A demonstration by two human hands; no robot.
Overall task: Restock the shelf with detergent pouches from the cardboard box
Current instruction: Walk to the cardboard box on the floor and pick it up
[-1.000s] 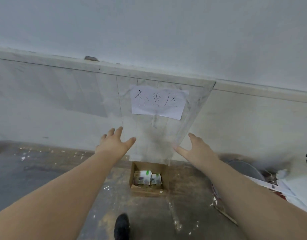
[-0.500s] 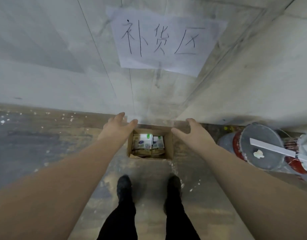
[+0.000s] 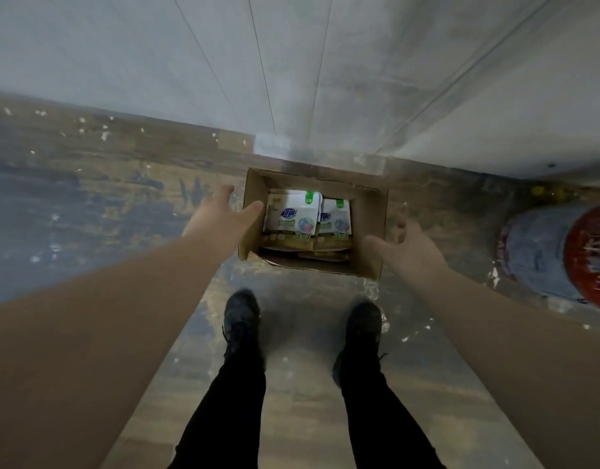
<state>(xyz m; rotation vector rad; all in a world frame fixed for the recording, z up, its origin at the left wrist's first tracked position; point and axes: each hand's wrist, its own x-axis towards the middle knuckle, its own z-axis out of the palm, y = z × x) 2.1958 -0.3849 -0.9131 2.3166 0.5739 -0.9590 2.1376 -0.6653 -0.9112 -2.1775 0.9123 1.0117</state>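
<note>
Head view looks steeply down at a cardboard box (image 3: 369, 211) standing open on the worn, paint-flecked floor (image 3: 88, 204), close against the foot of a grey panelled wall (image 3: 291, 79). Inside it lie detergent pouches (image 3: 293, 214), two white-fronted ones side by side on top with brownish packs beneath them. Both hands reach down on either side of the box. Left hand (image 3: 220, 220) is spread wide, fingers apart, its thumb over the left wall of the box, gripping nothing. Right hand (image 3: 408, 247) hovers just beside the right wall, fingers curled loosely and parted, also holding nothing. Two black shoes (image 3: 241, 319) and dark trouser legs stand just short of the box. At the right edge sits a round red-and-grey bucket (image 3: 559, 252), blurred.
</note>
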